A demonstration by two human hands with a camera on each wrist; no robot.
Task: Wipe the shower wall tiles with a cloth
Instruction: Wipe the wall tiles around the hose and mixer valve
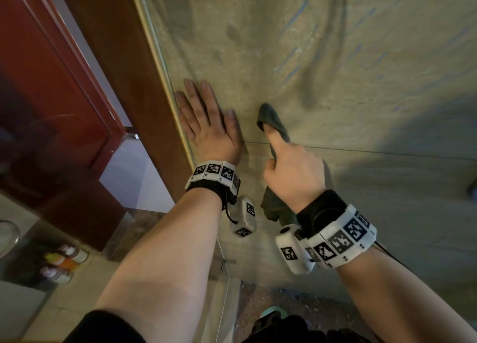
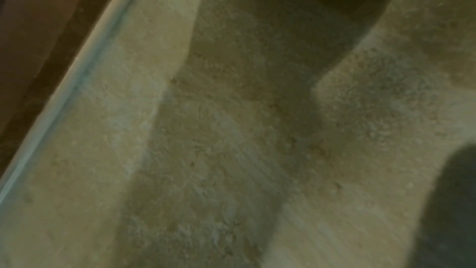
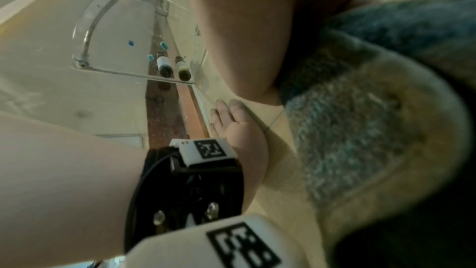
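red-brown door (image 1: 51, 89) | pale floor tiles (image 1: 77, 286) | dim light

Head view looks down wall (image 1: 361, 187); wrist views close, facing same wall.

My left hand (image 1: 210, 126) lies flat on the beige wall tiles (image 1: 361, 66), fingers straight, just beside the wooden door frame (image 1: 124, 66). My right hand (image 1: 291, 169) grips a dark cloth (image 1: 272, 118), 1 finger pressing its tip against the tile (the rest hangs below my wrist). Bottles (image 1: 62, 262) stand on the floor at lower left.
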